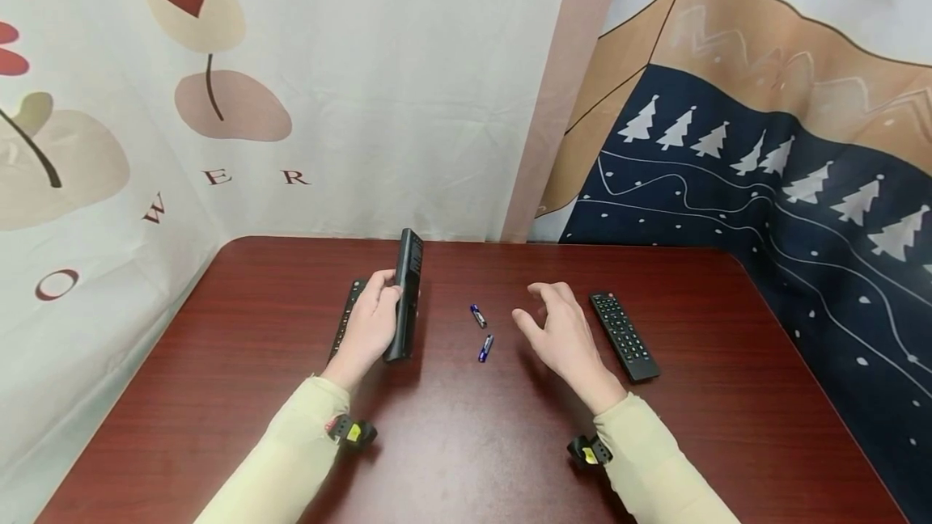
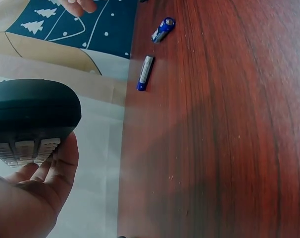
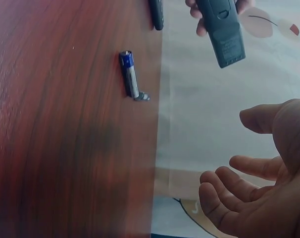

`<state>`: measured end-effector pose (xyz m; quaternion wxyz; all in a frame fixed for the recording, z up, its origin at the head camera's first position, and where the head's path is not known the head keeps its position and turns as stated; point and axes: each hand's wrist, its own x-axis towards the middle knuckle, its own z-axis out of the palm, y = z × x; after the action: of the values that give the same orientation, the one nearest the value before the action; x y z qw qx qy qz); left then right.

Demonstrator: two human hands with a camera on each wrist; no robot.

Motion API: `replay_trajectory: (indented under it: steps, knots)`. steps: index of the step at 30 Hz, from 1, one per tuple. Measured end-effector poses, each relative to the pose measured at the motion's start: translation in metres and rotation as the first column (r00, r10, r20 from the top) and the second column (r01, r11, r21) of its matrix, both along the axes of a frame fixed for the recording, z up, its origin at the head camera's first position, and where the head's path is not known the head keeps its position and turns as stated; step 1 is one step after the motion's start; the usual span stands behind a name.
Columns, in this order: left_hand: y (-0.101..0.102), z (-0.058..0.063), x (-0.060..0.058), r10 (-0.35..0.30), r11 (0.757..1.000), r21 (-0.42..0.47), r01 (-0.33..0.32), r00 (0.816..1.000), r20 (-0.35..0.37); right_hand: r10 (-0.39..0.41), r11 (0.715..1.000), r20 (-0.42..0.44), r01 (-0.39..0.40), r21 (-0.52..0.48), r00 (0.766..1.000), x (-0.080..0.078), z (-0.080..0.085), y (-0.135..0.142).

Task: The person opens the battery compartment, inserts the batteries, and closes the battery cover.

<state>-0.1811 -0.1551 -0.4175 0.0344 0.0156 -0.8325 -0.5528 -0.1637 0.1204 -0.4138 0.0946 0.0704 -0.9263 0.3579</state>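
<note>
The left hand grips a black remote, its fingers bent against the key side. This held remote is lifted off the table, tipped on edge, its back turned toward the right hand; the right wrist view shows print and a small curved mark on that back. The right hand hovers over the table, well to the right of the held remote, fingers loosely bent and thumb apart from them. To the right of the held remote, nearer than the right hand, lie the far battery and the near battery, both blue and silver, close together but apart. The left remote is just left of the held remote, partly hidden by the left hand. The right remote lies farthest right of it, keys up. Pale cloth hangs behind the held remote.
</note>
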Motion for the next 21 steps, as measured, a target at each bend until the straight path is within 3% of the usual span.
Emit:
replay_trajectory:
  steps: [10,21]
  knots:
    - [0.011,0.000,0.001,-0.025,0.996,0.083,0.026,1.000,-0.009,0.070,0.996,-0.046,-0.072,-0.049,0.996,0.004,0.001,-0.011]
    - [0.024,0.001,0.003,-0.041,0.984,0.173,0.039,0.999,0.011,0.180,0.974,-0.128,-0.195,-0.118,0.975,0.005,-0.005,-0.020]
